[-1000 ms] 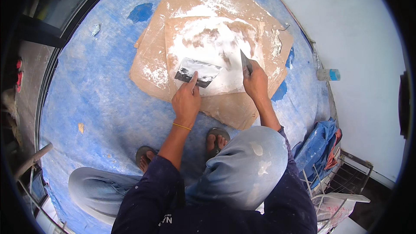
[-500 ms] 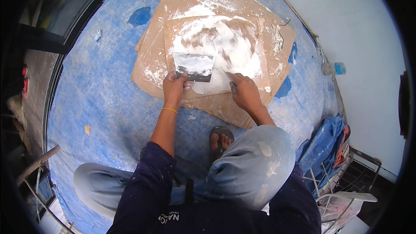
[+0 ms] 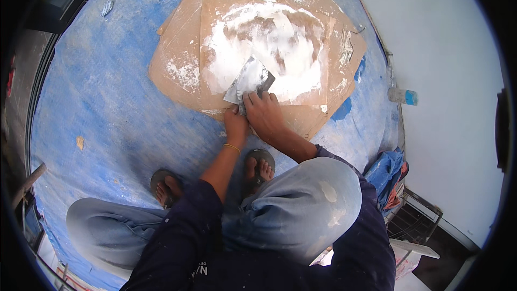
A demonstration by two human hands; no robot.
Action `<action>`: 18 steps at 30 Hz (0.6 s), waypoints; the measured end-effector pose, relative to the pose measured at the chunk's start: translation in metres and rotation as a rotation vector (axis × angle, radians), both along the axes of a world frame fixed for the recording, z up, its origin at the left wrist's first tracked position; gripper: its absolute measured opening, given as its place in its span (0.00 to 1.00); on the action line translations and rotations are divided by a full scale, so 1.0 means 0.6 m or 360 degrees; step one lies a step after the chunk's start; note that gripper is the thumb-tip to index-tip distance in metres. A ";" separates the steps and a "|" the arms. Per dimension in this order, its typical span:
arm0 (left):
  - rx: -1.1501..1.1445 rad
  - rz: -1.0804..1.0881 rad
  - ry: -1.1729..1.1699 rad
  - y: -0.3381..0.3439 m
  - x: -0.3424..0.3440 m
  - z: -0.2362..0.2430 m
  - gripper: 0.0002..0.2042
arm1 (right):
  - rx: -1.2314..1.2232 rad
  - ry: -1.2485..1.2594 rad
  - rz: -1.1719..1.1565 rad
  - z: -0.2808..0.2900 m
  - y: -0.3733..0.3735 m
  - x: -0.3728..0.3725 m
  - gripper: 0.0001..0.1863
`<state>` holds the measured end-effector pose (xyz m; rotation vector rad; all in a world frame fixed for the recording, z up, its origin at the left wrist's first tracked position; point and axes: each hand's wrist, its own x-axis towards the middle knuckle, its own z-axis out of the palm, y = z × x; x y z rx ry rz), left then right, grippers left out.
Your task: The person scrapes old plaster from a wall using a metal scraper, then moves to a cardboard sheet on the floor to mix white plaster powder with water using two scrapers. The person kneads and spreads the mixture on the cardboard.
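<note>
A flat, roughly rectangular metal putty blade [image 3: 249, 78], smeared white with a dark strip along one edge, is tilted over the near side of the cardboard. My left hand [image 3: 235, 126] is closed on its lowest corner. Over its lower right edge lies my right hand [image 3: 264, 114], fingers curled. A narrow grey scraper [image 3: 242, 108] shows beside the right fingers; most of it is hidden. White putty [image 3: 296, 48] is spread thickly over the top sheet of cardboard [image 3: 211, 13], beyond both hands.
More cardboard [image 3: 167, 64] lies beneath, on a paint-spotted blue floor covering [image 3: 107, 102]. To the right, a clear bottle with a blue band [image 3: 403, 96] lies by the white wall [image 3: 447, 75]. Blue cloth [image 3: 383, 175] and a metal rack [image 3: 423, 215] are at lower right.
The putty blade has turned counterclockwise and come nearer to me. My right hand has moved left, from beside the blade onto its edge. The view has shifted, and both feet now show.
</note>
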<state>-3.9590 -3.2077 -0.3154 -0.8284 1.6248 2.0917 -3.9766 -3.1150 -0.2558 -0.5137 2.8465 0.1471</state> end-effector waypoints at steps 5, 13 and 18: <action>0.0058 -0.0016 0.0067 -0.008 -0.005 -0.098 0.09 | -0.0059 0.0137 0.0079 -0.027 -0.026 -0.042 0.16; 0.0107 0.0170 0.0114 -0.046 -0.037 -0.089 0.13 | 0.0004 0.0264 0.0024 -0.054 -0.080 -0.100 0.22; 0.0508 0.0160 -0.0162 -0.048 -0.008 -0.067 0.16 | 0.0109 0.0210 -0.0057 -0.054 -0.073 -0.078 0.26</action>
